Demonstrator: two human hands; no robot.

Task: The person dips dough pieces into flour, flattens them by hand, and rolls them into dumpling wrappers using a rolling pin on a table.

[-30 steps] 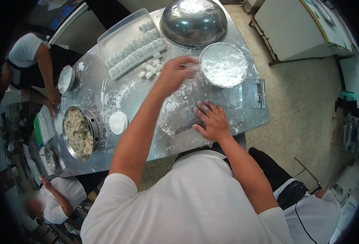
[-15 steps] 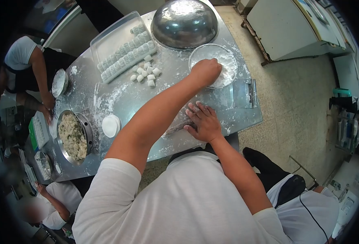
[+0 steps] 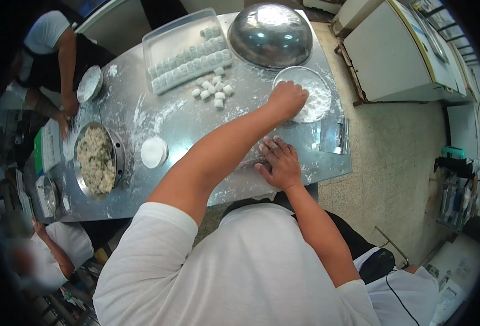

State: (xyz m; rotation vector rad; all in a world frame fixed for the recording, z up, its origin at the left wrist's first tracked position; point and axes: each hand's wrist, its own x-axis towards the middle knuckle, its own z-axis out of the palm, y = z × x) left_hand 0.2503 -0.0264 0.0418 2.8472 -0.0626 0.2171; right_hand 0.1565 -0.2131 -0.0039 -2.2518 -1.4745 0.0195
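Observation:
My left hand (image 3: 289,101) is closed in a fist over the near left side of a bowl of white flour (image 3: 317,98). Its fingertips are hidden, so I cannot see what they hold. Closer to my body, my right hand (image 3: 281,167) rests palm down on the floured metal table (image 3: 196,130), fingers spread and dusted white. Several small white dough pieces (image 3: 212,89) lie loose beyond my left forearm. Behind them, a clear plastic tray (image 3: 152,49) holds rows of pale dough pieces (image 3: 188,65).
An upturned metal bowl (image 3: 271,35) sits at the far edge. Left stand a stack of white round wrappers or discs (image 3: 154,152), a pan of filling (image 3: 96,160) and a flour bowl (image 3: 90,84). A metal scraper (image 3: 333,137) lies right. Co-workers' arms (image 3: 67,65) reach in at left.
The whole view has shifted, with the table's things appearing further right. My left hand remains at the flour bowl, its fist turned slightly. My right hand stays flat on the table.

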